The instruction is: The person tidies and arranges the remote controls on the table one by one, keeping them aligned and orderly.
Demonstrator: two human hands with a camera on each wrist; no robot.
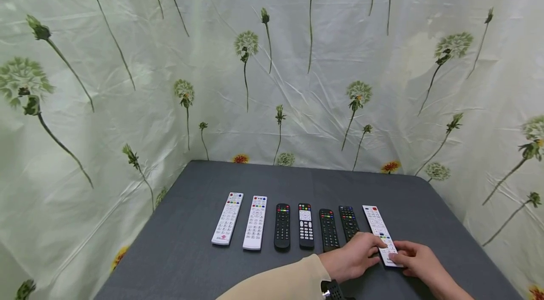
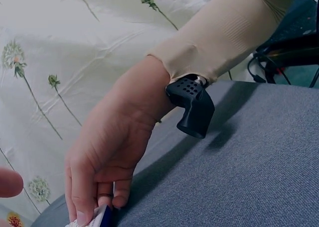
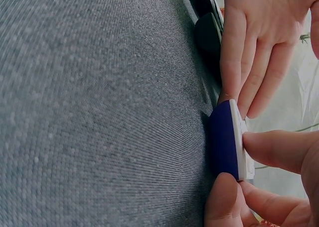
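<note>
A slim white remote control (image 1: 376, 222) lies at the right end of a row, tilted a little to the left at its far end. Its underside shows blue in the right wrist view. My left hand (image 1: 350, 257) reaches across to its near-left edge, fingers extended, with a fingertip on the button face. From the other side my right hand (image 1: 418, 264) holds the near end, thumb (image 3: 269, 145) on the face and fingers (image 3: 224, 197) against the edge. The left forearm passes low in front of the row.
Leftward in the row lie two white remotes (image 1: 228, 219) and several black ones (image 1: 282, 227), one with white keys. The left hand overlaps the near end of the closest black remote (image 1: 347, 219). A floral curtain (image 1: 272, 82) hangs behind the dark grey table (image 1: 178, 248).
</note>
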